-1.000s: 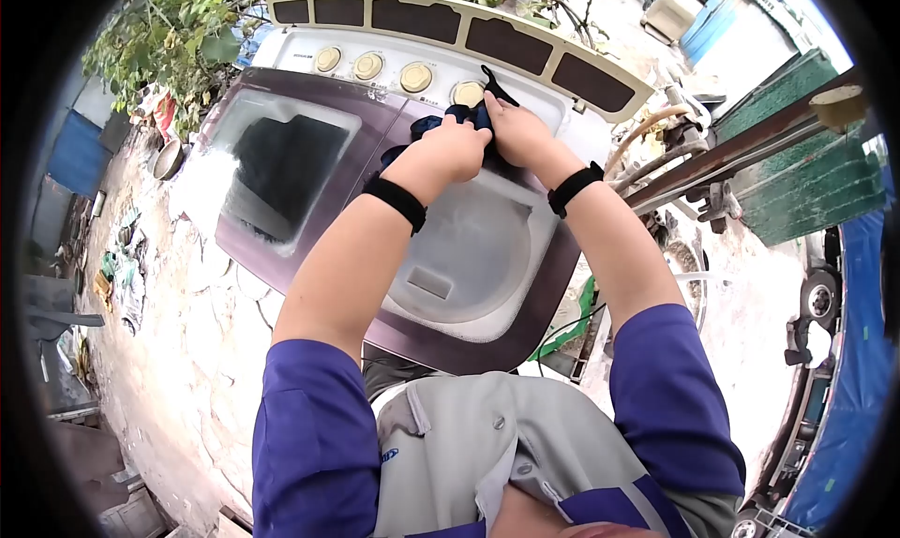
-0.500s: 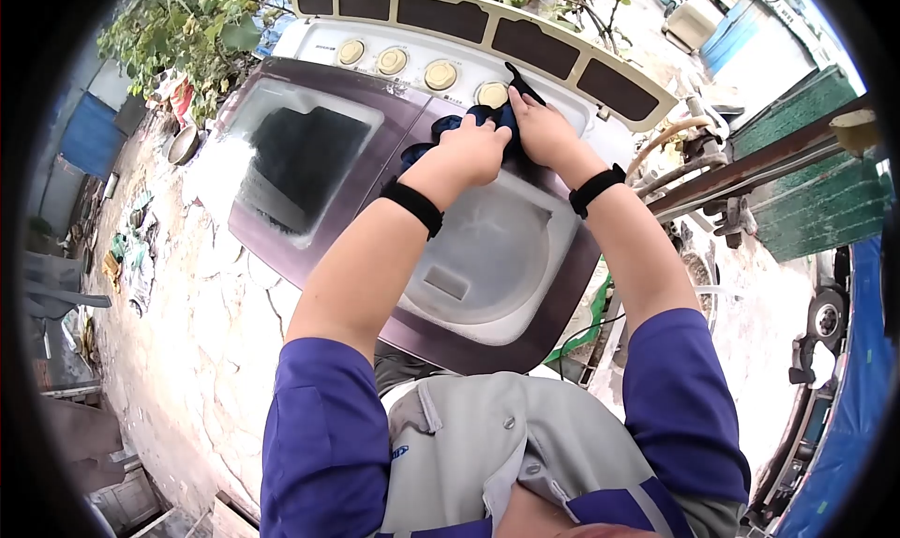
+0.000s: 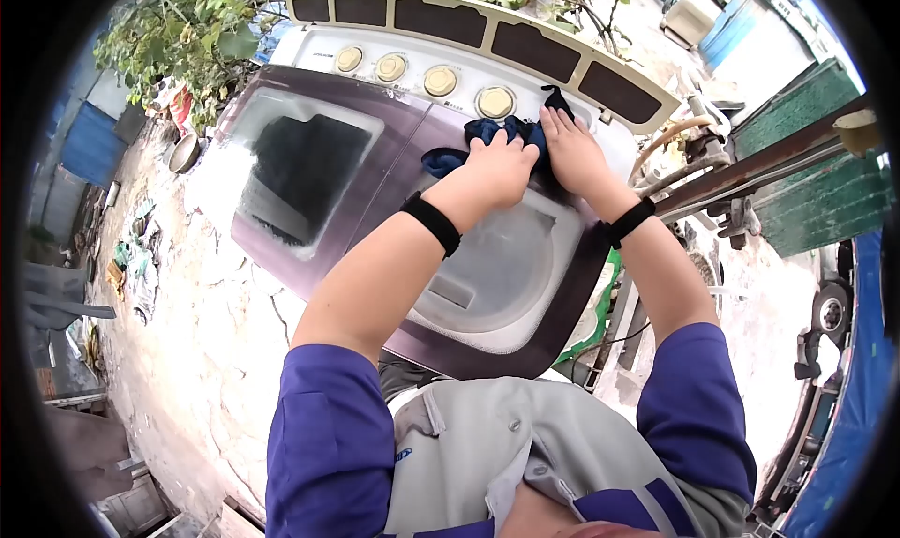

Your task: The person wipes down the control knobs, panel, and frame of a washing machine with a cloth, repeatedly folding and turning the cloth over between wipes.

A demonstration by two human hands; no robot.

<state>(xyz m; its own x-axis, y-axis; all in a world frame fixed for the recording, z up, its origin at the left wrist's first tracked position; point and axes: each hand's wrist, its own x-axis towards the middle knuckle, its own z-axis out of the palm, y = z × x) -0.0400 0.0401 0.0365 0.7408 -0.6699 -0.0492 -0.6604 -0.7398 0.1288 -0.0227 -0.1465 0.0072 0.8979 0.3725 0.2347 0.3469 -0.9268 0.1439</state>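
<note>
Dark-blue cloth [image 3: 481, 128]: while bunched on the purple-and-white washing machine [image 3: 398, 177], it lies near a round cream knob [image 3: 494, 102].
Left hand [image 3: 503, 170]: fingers bent over cloth, grip unclear.
Right hand [image 3: 577, 158]: fingers straight, grip unclear.

Part of dark blue cloth [image 3: 483, 130] was hidden under left hand [image 3: 504, 171] and right hand [image 3: 574, 154], toward washing machine [image 3: 403, 146] rear right corner; left fingers' grip was unclear. Print beside knobs [image 3: 440, 81] along rear edge: too small to read. Stretch of front edge was lost behind left forearm [image 3: 375, 276]. Contents under cloudy round lid [image 3: 511, 266] could not be told. Shirt logo [image 3: 403, 455] was illegible. Dark lens rim cut off vehicle [image 3: 831, 313].
</note>
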